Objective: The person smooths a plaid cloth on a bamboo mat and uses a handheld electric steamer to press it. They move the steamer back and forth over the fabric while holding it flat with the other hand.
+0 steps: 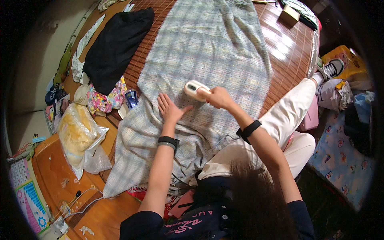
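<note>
A pale grey-blue checked woven cloth (208, 48) stretches away from me, wrinkled near my lap. On its left part my left hand (171, 109) lies flat, fingers and thumb spread, holding nothing. My right hand (220, 98) is closed round the handle end of a white, rounded lint shaver (195, 89) with a dark oval window on top. The shaver is over the middle of the cloth, just right of my left hand; whether its underside touches the weave is hidden.
Under the cloth is a brown slatted mat (280, 44). Black fabric (116, 48), a flowered cloth (106, 96) and a clear plastic bag with yellow contents (80, 136) lie at the left. A white cable (86, 206) runs at lower left. My outstretched leg (290, 104) borders the right side.
</note>
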The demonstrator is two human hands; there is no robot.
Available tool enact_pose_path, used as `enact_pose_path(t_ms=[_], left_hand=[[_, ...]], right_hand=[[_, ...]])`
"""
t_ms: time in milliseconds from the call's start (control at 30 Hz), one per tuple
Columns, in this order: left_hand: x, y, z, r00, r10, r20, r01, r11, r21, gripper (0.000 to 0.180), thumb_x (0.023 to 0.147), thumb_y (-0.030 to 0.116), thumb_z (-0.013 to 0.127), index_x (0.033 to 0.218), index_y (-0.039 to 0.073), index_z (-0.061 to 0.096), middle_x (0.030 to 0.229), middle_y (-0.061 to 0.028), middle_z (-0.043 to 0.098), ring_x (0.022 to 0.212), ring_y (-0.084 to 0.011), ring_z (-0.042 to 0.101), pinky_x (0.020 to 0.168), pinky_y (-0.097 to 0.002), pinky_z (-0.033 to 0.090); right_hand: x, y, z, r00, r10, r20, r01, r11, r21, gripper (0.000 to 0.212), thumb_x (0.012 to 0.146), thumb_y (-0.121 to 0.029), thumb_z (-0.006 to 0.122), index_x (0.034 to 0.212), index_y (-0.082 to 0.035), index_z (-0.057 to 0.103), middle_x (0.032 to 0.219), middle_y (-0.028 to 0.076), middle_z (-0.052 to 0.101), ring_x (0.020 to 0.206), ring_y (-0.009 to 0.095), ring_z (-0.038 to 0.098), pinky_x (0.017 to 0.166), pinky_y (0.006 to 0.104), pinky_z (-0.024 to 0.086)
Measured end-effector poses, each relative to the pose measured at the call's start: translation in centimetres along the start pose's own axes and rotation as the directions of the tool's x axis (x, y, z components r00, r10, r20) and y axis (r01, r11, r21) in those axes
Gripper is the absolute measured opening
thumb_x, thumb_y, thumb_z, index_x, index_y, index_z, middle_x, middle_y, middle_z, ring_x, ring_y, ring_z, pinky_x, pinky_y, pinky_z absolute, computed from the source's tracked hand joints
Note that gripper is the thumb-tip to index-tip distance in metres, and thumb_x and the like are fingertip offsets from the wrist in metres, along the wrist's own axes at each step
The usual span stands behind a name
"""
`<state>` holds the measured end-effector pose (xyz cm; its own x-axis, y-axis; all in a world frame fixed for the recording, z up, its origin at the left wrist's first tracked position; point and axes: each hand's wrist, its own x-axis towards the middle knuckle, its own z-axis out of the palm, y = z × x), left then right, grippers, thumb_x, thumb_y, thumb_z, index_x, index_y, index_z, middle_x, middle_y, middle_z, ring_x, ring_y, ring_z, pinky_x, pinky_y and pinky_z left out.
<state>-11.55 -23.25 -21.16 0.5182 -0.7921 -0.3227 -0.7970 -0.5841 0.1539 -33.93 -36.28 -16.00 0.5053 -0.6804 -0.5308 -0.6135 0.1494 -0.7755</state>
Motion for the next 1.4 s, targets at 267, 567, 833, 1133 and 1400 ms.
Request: enact_pose_path(t_ms=[267, 567, 833, 1133, 1400], left_hand=[[0.1, -4.6, 0.4, 0.998, 0.003, 0.058, -0.004, 1.0, 0.023, 0.162, 0.057, 0.088, 0.077, 0.164, 0.005, -0.011, 0.171, -0.02, -0.015, 0.157, -0.0398, -0.018, 0.123, -0.0583, -0.008], [0.3, -4.5, 0.1, 0.985, -0.061, 0.161, 0.065, 0.998, -0.023, 0.165, 0.053, 0.09, 0.077, 0.164, 0.009, -0.016, 0.17, -0.0187, -0.022, 0.153, -0.0419, -0.028, 0.116, -0.0672, -0.016], [0.8, -4.2, -0.5, 0.967, -0.104, 0.234, 0.099, 0.995, 0.031, 0.171, 0.049, 0.093, 0.075, 0.162, 0.009, -0.022, 0.169, -0.0176, -0.026, 0.152, -0.0429, -0.03, 0.117, -0.0664, -0.017], [0.5, -4.0, -0.8, 0.972, -0.087, 0.22, 0.084, 0.996, 0.02, 0.172, 0.048, 0.089, 0.08, 0.161, 0.009, -0.023, 0.169, -0.0176, -0.026, 0.153, -0.0429, -0.029, 0.117, -0.0651, -0.017], [0.7, -4.6, -0.1, 0.971, -0.079, 0.225, 0.079, 0.997, 0.009, 0.172, 0.048, 0.092, 0.077, 0.162, 0.01, -0.022, 0.168, -0.0203, -0.027, 0.151, -0.0445, -0.032, 0.114, -0.0685, -0.019]], right_hand=[[4.2, 0.9, 0.5, 0.998, 0.046, -0.045, -0.053, 0.981, -0.188, 0.089, 0.087, -0.084, 0.049, 0.088, 0.0, 0.08, 0.069, 0.018, 0.071, 0.072, 0.033, 0.074, 0.072, 0.0429, 0.058], [8.0, 1.7, -9.9, 0.921, 0.113, -0.374, -0.043, 0.981, 0.191, 0.073, 0.085, -0.076, 0.067, 0.065, -0.006, 0.066, 0.054, 0.002, 0.056, 0.045, 0.011, 0.056, 0.043, 0.0284, 0.043], [6.3, -2.7, -1.8, 0.994, 0.032, -0.104, -0.035, 0.999, -0.024, 0.084, 0.087, -0.083, 0.053, 0.077, -0.004, 0.078, 0.062, 0.009, 0.068, 0.056, 0.019, 0.068, 0.058, 0.0356, 0.054], [8.1, -2.6, 2.9, 0.996, -0.037, -0.08, 0.019, 0.978, -0.208, 0.089, 0.086, -0.085, 0.051, 0.078, -0.001, 0.078, 0.062, 0.011, 0.068, 0.057, 0.023, 0.069, 0.058, 0.0385, 0.055], [11.2, -1.5, -6.4, 0.965, 0.137, -0.225, -0.114, 0.987, 0.116, 0.078, 0.087, -0.077, 0.062, 0.066, -0.003, 0.069, 0.057, 0.005, 0.062, 0.05, 0.015, 0.063, 0.052, 0.0301, 0.05]])
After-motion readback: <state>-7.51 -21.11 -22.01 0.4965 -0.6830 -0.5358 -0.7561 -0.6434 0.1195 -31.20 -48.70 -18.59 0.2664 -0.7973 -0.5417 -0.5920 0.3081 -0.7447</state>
